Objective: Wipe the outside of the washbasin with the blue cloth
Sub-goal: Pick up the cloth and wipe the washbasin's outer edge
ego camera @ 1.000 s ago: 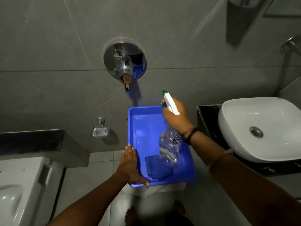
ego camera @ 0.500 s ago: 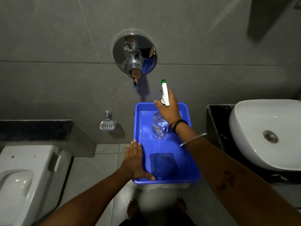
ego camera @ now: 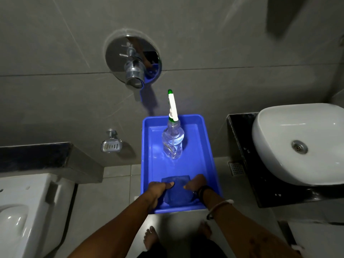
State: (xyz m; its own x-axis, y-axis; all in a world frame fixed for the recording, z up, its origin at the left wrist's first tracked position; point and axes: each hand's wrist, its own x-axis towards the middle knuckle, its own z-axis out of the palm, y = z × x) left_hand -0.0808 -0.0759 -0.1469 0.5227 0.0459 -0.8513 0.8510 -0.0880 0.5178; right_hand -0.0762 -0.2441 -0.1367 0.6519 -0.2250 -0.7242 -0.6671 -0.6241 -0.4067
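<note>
Both hands on the blue cloth [ego camera: 177, 190] at the near end of the blue tray [ego camera: 208, 161]

From the head camera no brand or lettering can be read; the label on the clear spray bottle [ego camera: 173, 142], standing upright at the tray's far end and well apart from the cloth, is too blurred. The cloth is dark blue, folded flat, lying inside the tray. The left hand [ego camera: 158, 192] pinches its left edge between thumb and fingers, and the right hand [ego camera: 195, 185] clasps the right edge. The white washbasin [ego camera: 290, 164] sits on a black counter [ego camera: 240, 138] to the right, apart from the tray
</note>
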